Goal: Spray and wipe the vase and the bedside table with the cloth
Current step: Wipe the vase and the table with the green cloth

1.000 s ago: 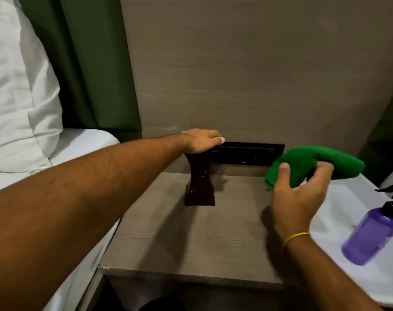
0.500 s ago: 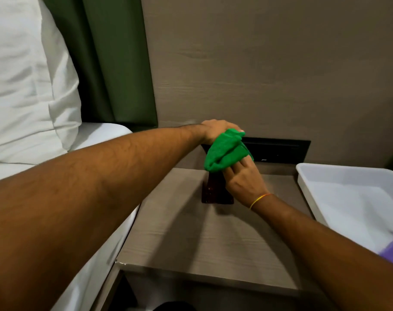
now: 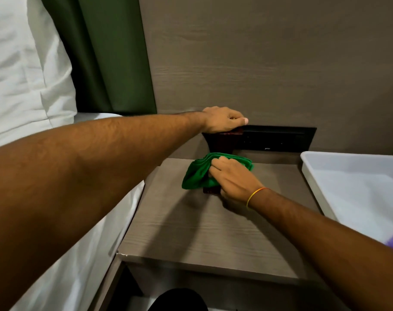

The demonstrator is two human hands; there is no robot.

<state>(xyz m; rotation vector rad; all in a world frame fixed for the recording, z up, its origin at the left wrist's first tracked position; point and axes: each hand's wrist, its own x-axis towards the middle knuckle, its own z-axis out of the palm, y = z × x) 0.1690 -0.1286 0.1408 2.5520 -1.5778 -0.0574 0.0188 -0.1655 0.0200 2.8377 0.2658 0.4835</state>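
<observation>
You are wiping the vase [image 3: 221,143]: left hand [image 3: 223,119] clamps its top, right hand [image 3: 232,177] grips the cloth [image 3: 196,173] against its lower body. Next, probably its base.

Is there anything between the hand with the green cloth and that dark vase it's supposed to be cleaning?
Nothing visible. The right hand presses the green cloth straight against the lower part of the vase, while the left hand rests on the vase's top. Only the cloth lies between palm and vase.
</observation>
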